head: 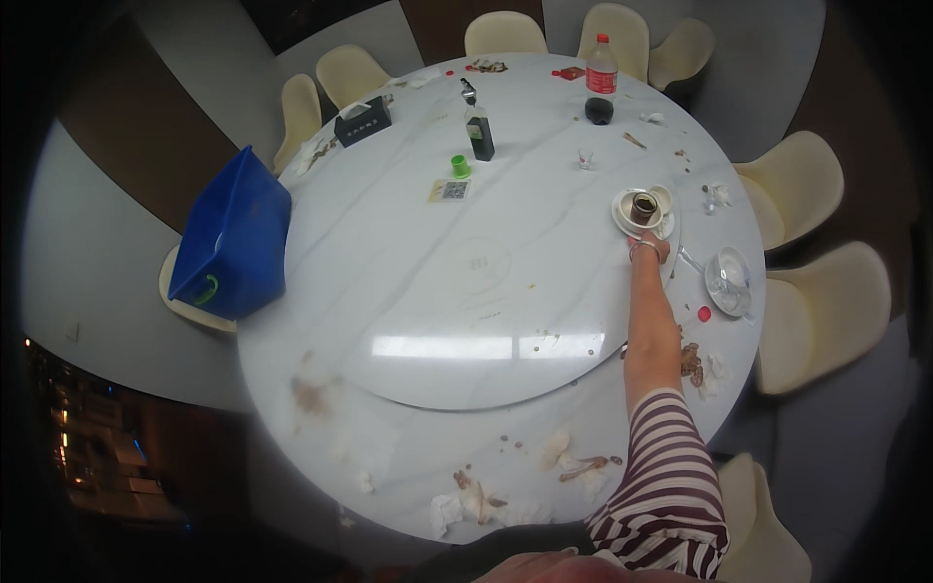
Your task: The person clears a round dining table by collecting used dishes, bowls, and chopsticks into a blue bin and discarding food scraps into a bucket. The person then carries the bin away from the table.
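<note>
My right hand, with a bangle at its wrist, reaches across the round table to a white plate. Its fingers are closed at the near rim of that plate, though the fingertips are partly hidden. A white bowl rests on the plate, with a small glass of dark liquid inside. Against the bowl's far right side is a smaller white dish or spoon. To the right of my hand, on the table's outer ring, lies another plate with a bowl and clear plastic. My left hand is out of view.
A cola bottle, dark glass bottle, green cup, small glass, printed card and black tissue box stand or lie farther off. A blue bin is at left. Bones and crumpled tissues litter the rim.
</note>
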Tool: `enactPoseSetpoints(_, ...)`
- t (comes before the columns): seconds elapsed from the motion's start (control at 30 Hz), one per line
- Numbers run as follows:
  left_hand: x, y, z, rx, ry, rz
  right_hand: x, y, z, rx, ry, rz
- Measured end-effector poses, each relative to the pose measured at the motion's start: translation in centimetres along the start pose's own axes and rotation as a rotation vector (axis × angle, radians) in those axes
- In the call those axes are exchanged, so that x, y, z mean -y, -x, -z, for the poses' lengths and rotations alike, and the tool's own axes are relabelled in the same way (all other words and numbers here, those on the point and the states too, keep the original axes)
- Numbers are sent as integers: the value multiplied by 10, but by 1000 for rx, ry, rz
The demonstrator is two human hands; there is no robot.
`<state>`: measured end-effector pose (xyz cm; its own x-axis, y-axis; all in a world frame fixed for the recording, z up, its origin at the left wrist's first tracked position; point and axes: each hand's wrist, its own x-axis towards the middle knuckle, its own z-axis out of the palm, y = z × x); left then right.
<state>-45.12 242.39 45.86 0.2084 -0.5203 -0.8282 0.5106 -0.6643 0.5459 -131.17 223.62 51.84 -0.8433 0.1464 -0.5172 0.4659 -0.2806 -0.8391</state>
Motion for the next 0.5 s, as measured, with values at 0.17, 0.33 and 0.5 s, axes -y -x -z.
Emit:
enactPoseSetpoints(0.17, 8, -4, 17, 43, 32, 19, -18, 18, 20, 57, -110, 123)
enactPoseSetpoints(0.33, -2, -18, 48, 87, 90, 31, -41, 37, 56, 204, -76, 173)
enactPoseSetpoints(0.5, -58, -48, 114, 115, 174, -1, -59, 102, 90, 457, -76, 164)
